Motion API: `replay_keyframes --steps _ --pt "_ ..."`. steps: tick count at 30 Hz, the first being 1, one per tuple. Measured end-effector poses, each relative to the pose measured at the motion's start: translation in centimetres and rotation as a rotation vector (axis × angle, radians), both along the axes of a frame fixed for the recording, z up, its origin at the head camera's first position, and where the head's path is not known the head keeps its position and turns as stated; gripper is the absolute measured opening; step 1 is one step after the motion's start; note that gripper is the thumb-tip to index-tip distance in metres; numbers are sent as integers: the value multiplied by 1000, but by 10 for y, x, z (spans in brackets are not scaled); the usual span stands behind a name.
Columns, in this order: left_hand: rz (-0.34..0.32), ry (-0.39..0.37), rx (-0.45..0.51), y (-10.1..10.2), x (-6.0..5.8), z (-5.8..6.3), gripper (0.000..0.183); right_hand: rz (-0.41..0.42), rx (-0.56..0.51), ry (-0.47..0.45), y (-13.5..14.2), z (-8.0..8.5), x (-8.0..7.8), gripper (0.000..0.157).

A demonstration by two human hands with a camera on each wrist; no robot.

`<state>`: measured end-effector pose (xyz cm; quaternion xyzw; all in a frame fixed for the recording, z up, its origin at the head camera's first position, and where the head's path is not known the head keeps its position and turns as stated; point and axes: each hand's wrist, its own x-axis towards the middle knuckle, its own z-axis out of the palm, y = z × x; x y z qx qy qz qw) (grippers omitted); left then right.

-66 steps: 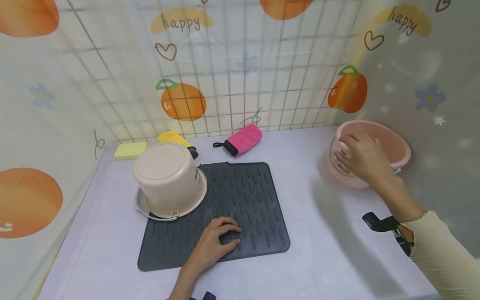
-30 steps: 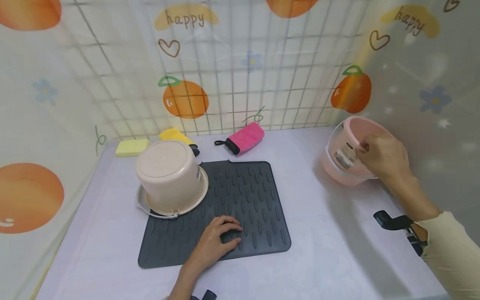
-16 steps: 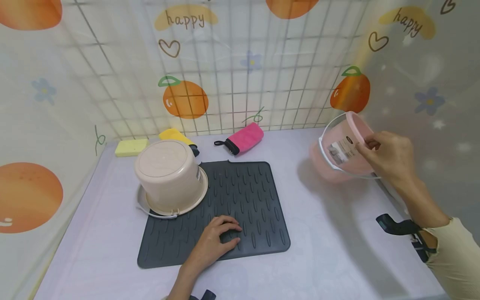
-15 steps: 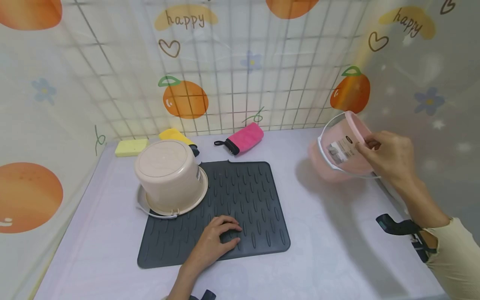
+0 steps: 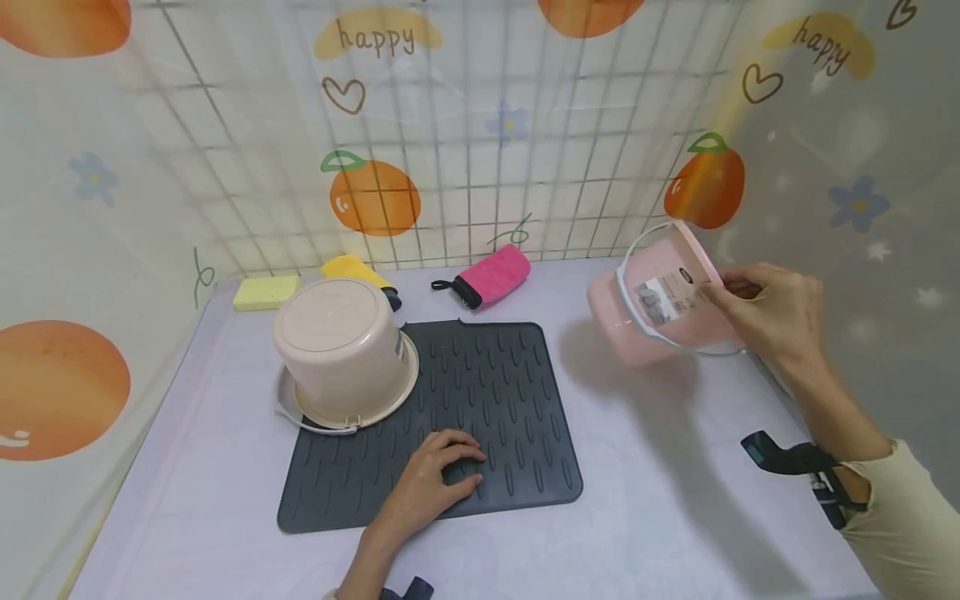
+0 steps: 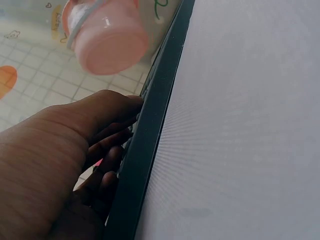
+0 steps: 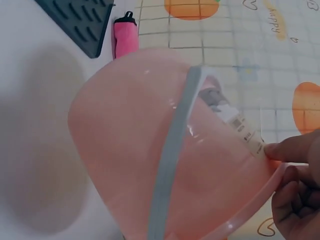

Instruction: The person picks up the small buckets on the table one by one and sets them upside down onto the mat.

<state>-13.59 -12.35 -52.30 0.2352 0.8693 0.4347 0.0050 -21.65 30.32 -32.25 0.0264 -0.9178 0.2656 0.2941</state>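
Observation:
A pink bucket (image 5: 637,321) with a paper label and a pale handle is tilted on its side above the right part of the table, its mouth facing right. My right hand (image 5: 772,312) pinches its rim, thumb outside and fingers inside; the right wrist view shows this grip on the bucket (image 7: 135,125) up close. My left hand (image 5: 431,475) rests on the front part of a dark grey ridged mat (image 5: 517,417), fingertips touching it. A cream bucket (image 5: 337,333) stands upside down on the mat's back left corner, partly over the table.
Along the back lie a pale yellow sponge (image 5: 266,293), a yellow cloth item (image 5: 352,268) partly hidden behind the cream bucket, and a pink pouch-like item (image 5: 491,277) with a black end and loop. A printed curtain over a wire grid (image 5: 480,183) closes off the back.
My right hand took hold of the pink bucket's rim, lifted and tipped it, and carried it leftward. My left hand has stayed on the mat.

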Motion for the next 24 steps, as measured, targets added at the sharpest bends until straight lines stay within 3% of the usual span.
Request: replay_keyframes --steps 6,10,16,24 --pt "7 -20 10 -1 -3 4 27 -21 -126 -62 -8 -3 0 39" --pt "27 19 56 -3 -11 9 27 -31 -188 -76 -11 -7 -1 41" --pt "56 86 146 -6 -32 27 36 -53 -241 -117 -14 -8 -2 45" --pt "41 86 184 0 -65 52 59 -63 -346 -186 -21 -7 -2 49"
